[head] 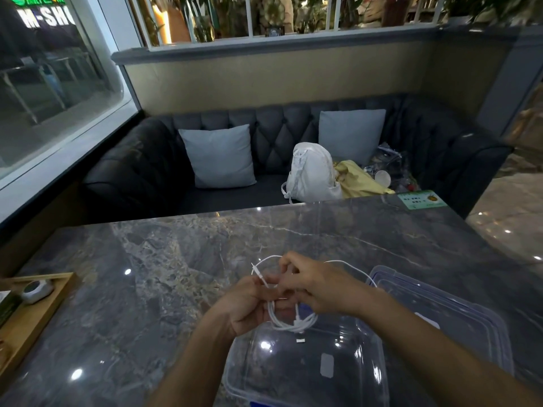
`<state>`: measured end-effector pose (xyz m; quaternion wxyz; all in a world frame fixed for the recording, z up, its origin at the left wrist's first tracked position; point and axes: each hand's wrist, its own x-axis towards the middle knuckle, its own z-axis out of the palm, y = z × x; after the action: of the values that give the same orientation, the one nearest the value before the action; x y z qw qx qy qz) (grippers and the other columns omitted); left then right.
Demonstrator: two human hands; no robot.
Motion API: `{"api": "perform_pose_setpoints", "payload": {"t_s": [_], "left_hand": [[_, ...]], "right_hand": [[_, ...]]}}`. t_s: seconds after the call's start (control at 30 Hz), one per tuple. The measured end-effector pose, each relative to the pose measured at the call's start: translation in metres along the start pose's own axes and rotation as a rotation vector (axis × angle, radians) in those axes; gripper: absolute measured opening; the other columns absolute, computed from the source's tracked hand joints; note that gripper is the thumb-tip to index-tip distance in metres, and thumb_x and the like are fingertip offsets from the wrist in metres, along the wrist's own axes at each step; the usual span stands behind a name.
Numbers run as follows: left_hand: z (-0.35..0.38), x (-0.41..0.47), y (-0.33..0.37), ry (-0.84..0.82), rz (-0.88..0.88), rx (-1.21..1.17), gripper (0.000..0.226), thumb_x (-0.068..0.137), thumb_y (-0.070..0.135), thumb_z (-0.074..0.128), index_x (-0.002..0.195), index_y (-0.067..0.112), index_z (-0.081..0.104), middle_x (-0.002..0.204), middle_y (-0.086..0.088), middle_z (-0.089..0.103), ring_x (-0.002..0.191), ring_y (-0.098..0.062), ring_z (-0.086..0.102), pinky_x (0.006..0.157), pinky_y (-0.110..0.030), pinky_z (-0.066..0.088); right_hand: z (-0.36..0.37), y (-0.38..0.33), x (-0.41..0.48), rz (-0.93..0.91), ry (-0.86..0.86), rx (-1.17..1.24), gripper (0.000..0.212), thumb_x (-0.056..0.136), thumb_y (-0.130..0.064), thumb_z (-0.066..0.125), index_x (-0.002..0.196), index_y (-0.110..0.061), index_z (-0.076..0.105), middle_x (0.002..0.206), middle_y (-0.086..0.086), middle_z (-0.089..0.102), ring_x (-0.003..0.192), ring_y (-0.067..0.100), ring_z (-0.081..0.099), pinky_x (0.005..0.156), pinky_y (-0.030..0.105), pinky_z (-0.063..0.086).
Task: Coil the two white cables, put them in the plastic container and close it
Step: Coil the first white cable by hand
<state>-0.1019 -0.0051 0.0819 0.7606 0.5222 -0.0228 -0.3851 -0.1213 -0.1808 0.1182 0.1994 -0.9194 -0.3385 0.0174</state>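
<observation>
Both your hands, left hand point(249, 304) and right hand point(317, 286), pinch the soft, light white cable point(291, 323) above the open plastic container point(296, 374); hold its loops together.

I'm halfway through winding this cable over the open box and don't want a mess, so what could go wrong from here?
1. The cable is only partly coiled in the left hand; its free end loops out past the right hand and could spring loose.
2. A plug dangles over the box and may snag its rim.
3. The lid lies close by the right forearm and could get nudged.
</observation>
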Motion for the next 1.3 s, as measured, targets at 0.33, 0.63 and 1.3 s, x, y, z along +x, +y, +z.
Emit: {"api": "perform_pose_setpoints", "payload": {"t_s": [0.33, 0.63, 1.3], "left_hand": [[0.007, 0.006, -0.009, 0.037, -0.044, -0.059, 0.031, 0.069, -0.007, 0.057, 0.099, -0.009, 0.061, 0.081, -0.022, 0.067, 0.063, -0.024, 0.069, 0.059, -0.029, 0.058], [0.011, 0.005, -0.007, 0.313, 0.027, 0.413, 0.016, 0.088, 0.011, 0.059, 0.077, 0.003, 0.067, 0.062, -0.007, 0.064, 0.052, -0.013, 0.063, 0.053, -0.030, 0.057], [0.010, 0.004, -0.009, 0.302, 0.244, 0.306, 0.008, 0.084, 0.004, 0.062, 0.092, 0.006, 0.063, 0.068, -0.001, 0.065, 0.055, -0.006, 0.063, 0.053, -0.018, 0.051]], "right_hand": [[-0.004, 0.003, 0.009, 0.037, -0.253, 0.100, 0.026, 0.084, 0.000, 0.054, 0.101, -0.010, 0.070, 0.123, 0.001, 0.057, 0.106, 0.013, 0.054, 0.078, 0.007, 0.031], [0.014, 0.014, 0.008, 0.086, -0.089, -0.192, 0.019, 0.090, -0.013, 0.049, 0.106, -0.012, 0.059, 0.114, 0.004, 0.057, 0.095, 0.026, 0.057, 0.068, 0.031, 0.038], [0.029, 0.017, 0.022, 0.589, 0.433, 0.698, 0.028, 0.075, -0.002, 0.070, 0.065, -0.021, 0.053, 0.058, 0.002, 0.059, 0.045, 0.012, 0.054, 0.040, 0.022, 0.044]]}}
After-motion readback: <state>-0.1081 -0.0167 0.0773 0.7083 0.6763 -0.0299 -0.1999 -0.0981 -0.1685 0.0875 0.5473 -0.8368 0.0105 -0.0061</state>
